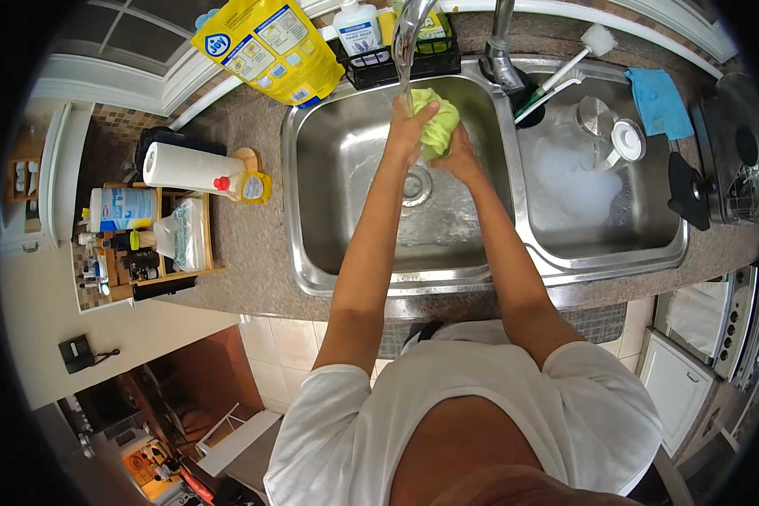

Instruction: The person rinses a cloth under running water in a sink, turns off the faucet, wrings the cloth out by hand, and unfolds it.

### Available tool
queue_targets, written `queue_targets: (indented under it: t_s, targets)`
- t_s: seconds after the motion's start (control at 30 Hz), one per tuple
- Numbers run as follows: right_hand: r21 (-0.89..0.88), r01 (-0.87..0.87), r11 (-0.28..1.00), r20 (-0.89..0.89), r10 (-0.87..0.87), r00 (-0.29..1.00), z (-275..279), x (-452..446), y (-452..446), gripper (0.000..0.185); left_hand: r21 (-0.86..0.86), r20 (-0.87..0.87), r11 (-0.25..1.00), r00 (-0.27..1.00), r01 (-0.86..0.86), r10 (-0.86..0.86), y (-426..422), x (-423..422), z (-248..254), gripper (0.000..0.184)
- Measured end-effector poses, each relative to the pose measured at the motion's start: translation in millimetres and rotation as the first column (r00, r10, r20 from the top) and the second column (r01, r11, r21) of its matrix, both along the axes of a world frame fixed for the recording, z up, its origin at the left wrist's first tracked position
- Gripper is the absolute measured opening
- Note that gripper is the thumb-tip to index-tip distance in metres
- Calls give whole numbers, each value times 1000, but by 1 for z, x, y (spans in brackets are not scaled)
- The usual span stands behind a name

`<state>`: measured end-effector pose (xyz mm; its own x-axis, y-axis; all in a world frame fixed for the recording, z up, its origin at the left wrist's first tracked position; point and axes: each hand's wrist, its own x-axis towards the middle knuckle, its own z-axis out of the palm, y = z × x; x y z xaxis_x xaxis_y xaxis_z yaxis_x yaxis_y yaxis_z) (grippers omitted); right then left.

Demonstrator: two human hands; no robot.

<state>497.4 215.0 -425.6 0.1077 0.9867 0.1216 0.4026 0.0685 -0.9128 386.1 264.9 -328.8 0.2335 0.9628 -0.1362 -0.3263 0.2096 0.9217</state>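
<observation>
A bunched yellow-green cloth is between my two hands over the left sink basin. My left hand grips its left side, right beside the stream from the faucet. On the lower right side, my right hand is closed on the same cloth. Water splashes over the basin floor around the drain, just below the hands.
Suds and a white-handled item lie in the right basin. Brushes stand by the divider. A yellow Joy pouch, soap bottle, paper towel roll and blue cloth surround the sink.
</observation>
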Motion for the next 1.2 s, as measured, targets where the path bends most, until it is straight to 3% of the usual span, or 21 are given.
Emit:
queue_targets:
  t_s: [0.03, 0.07, 0.1, 0.13, 0.17, 0.2, 0.23, 0.33, 0.37, 0.47, 0.53, 0.63, 0.67, 0.73, 0.8, 0.83, 0.93, 1.0, 1.07, 1.1, 1.2]
  targets:
    - [151, 103, 983, -68, -94, 993, -4, 1, 4, 66, -29, 83, 1000, 997, 7, -5, -3, -1, 7, 29]
    - [80, 99, 992, -98, -91, 991, -1, 5, 8, 61, -58, 165, 998, 986, 16, -6, -10, -1, 18, 29]
    - [7, 93, 996, -129, -91, 987, 2, 11, 14, 55, -225, 119, 967, 982, -117, 146, -19, -1, 35, 29]
    - [-67, 84, 994, -160, -94, 983, 4, 15, 18, 49, -249, 160, 955, 966, -161, 204, -19, -7, 31, 30]
    - [-20, 175, 984, -179, -176, 968, 17, 11, 20, 39, -275, 201, 940, 944, -202, 262, -17, -15, 19, 31]
    - [-23, 135, 991, -238, -137, 961, 35, 9, 19, 42, -301, 241, 923, 917, -240, 317, -13, -24, 1, 32]
    - [-22, 96, 995, -296, -98, 950, 54, 8, 14, 46, -155, 127, 975, 975, -161, 182, 0, -36, -42, 53]
    - [-34, -46, 998, -374, 29, 927, 99, -7, 10, 56, -496, -75, 867, 992, 51, -102, -24, -35, -30, 77]
    - [-1, -101, 995, -416, 91, 905, 103, -12, 13, 56, -531, 43, 841, 995, 102, -93, -29, -30, -30, 91]
    - [21, -150, 989, -521, 139, 842, 104, -20, 11, 55, -458, 378, 871, 926, 178, 10, -38, -29, -26, 85]
    - [70, -110, 991, -566, 130, 814, 88, -20, 12, 55, -370, 407, 927, 907, 54, 109, -29, -29, -29, 73]
    - [344, 21, 939, -121, 22, 992, 76, -7, 8, 56, -288, 373, 947, 893, -144, 249, -7, -33, -30, 54]
    - [151, -100, 983, -344, 147, 927, 72, 2, 2, 57, -266, 350, 941, 889, -207, 295, -3, -34, -29, 47]
    - [-132, -446, 885, -759, 199, 619, 67, 15, -13, 62, -69, 174, 918, 902, -390, 396, -4, -29, -15, 41]
    - [-35, -579, 815, -961, 132, 243, 69, 13, -16, 63, 204, -6, 886, 905, -415, 426, -10, -19, 2, 48]
    - [36, -624, 780, -997, 74, 35, 71, 11, -15, 66, 311, -122, 895, 921, -320, 371, -16, -17, 12, 45]
    - [56, -632, 773, -989, -44, -142, 68, 3, 5, 74, 791, -468, 610, 675, 33, 571, -26, -3, 33, 35]
    - [-85, -494, 865, -989, -132, -60, 80, -9, 11, 69, 801, -472, 593, 691, 78, 547, -29, 1, 40, 23]
    - [-162, -356, 920, -983, -182, -24, 84, -21, 25, 63, 766, -563, 611, 667, 199, 489, -24, -4, 34, 27]
    - [-194, -320, 927, -962, -245, -124, 82, -25, 33, 51, 752, -559, 645, 651, 136, 514, -26, -2, 36, 27]
    - [-113, -243, 963, -966, -164, -201, 71, -35, 49, 36, 670, -526, 738, 648, -84, 552, -31, 4, 38, 26]
